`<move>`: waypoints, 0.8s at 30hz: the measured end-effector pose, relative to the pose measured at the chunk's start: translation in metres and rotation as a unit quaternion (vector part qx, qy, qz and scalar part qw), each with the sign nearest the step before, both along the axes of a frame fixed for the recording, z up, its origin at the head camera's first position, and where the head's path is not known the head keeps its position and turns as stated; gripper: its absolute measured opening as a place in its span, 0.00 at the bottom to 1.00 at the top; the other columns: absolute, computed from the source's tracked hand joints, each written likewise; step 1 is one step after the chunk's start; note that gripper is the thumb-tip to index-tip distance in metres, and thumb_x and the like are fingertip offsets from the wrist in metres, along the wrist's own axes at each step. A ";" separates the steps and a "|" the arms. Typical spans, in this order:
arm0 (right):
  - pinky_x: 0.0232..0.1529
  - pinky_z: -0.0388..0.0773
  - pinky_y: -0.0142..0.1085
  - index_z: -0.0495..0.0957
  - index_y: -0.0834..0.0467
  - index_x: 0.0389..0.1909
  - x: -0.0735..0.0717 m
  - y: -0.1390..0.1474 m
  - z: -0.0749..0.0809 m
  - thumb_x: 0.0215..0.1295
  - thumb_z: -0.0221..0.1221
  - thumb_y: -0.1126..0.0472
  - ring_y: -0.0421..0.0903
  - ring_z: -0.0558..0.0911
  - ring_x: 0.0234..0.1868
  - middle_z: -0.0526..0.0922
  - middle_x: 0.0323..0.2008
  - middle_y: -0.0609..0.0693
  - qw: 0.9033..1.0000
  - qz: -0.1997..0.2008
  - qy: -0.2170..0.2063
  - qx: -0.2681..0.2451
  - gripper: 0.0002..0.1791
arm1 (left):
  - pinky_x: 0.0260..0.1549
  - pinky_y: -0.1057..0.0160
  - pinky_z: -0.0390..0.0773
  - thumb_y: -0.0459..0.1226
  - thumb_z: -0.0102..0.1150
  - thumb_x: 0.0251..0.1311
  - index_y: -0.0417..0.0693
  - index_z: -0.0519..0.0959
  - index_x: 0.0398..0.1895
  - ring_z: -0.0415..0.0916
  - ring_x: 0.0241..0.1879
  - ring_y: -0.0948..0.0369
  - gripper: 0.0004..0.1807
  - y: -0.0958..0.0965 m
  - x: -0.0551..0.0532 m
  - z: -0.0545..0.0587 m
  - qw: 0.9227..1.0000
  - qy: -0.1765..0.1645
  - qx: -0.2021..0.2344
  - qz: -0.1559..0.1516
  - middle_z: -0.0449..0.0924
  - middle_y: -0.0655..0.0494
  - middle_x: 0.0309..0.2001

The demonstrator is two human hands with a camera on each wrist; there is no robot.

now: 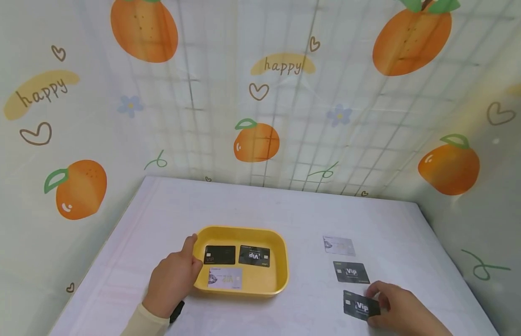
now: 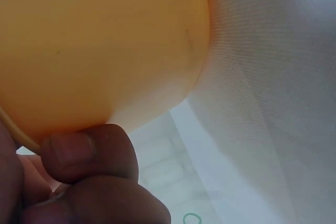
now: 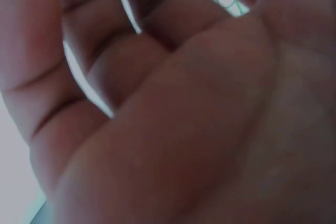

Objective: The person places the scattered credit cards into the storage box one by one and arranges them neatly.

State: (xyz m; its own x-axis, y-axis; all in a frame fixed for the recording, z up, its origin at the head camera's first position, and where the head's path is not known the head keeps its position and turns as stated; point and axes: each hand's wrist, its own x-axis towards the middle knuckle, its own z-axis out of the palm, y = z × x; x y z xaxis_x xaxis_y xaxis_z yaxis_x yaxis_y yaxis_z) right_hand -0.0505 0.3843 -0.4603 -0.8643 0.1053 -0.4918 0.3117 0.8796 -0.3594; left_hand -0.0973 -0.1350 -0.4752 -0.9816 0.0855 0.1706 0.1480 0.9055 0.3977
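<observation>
In the lower middle of the head view, a yellow tray [image 1: 264, 281] stands on the white desk [image 1: 306, 210], and the left hand [image 1: 173, 280] grips its left rim. The index finger points up along the rim, the thumb lies at the tray's inner side, and in the left wrist view other fingers are bent against the outer wall. Inside the tray are three cards, lying apart from each other: a dark VIP card [image 1: 219, 255] at the upper left, an upside-down Vip card [image 1: 254, 256] at the upper right, and a silvery card [image 1: 225, 278] below them. In the lower right of the frame, the right hand [image 1: 396, 305] pinches a black Vip card [image 1: 357, 304] at its right end, between thumb and index finger; whether this card is lifted from the desk, I cannot tell. The right wrist view shows mostly the palm and bent fingers, rather blurred. Just above the pinched card lies a second black card [image 1: 351, 272], and above this one a pale card [image 1: 339, 246], all well to the right of the tray. Behind the desk hangs a whitish curtain [image 1: 218, 93], printed with oranges, hearts and the word "happy".
</observation>
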 end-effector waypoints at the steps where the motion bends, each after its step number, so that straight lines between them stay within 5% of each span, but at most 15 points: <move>1: 0.40 0.78 0.46 0.80 0.56 0.48 0.000 0.000 0.001 0.41 0.84 0.56 0.49 0.77 0.38 0.78 0.36 0.52 1.000 0.003 0.007 0.002 0.32 | 0.11 0.65 0.57 0.36 0.57 0.67 0.44 0.67 0.75 0.55 0.11 0.64 0.32 0.000 0.000 0.000 1.000 0.000 0.001 0.000 0.62 0.61 0.12; 5: 0.43 0.78 0.48 0.79 0.58 0.47 -0.002 0.000 0.002 0.38 0.85 0.57 0.49 0.78 0.39 0.80 0.37 0.50 0.999 0.019 0.034 0.002 0.34 | 0.11 0.65 0.57 0.36 0.57 0.66 0.43 0.68 0.75 0.55 0.10 0.64 0.32 -0.001 0.001 0.001 1.000 -0.004 0.002 0.001 0.62 0.61 0.12; 18: 0.38 0.83 0.43 0.81 0.56 0.50 -0.001 -0.008 0.006 0.34 0.86 0.53 0.50 0.79 0.38 0.80 0.37 0.52 0.998 -0.040 0.007 -0.044 0.38 | 0.11 0.64 0.58 0.35 0.58 0.66 0.43 0.68 0.74 0.55 0.11 0.64 0.32 -0.003 0.001 0.000 1.000 0.012 0.005 0.000 0.62 0.62 0.13; 24: 0.44 0.83 0.49 0.79 0.54 0.54 -0.003 -0.014 0.016 0.46 0.83 0.50 0.47 0.80 0.41 0.83 0.39 0.46 0.998 0.024 0.057 -0.007 0.35 | 0.10 0.65 0.57 0.35 0.57 0.66 0.42 0.68 0.74 0.55 0.10 0.65 0.32 -0.003 -0.001 0.000 1.000 0.023 0.006 -0.007 0.62 0.63 0.13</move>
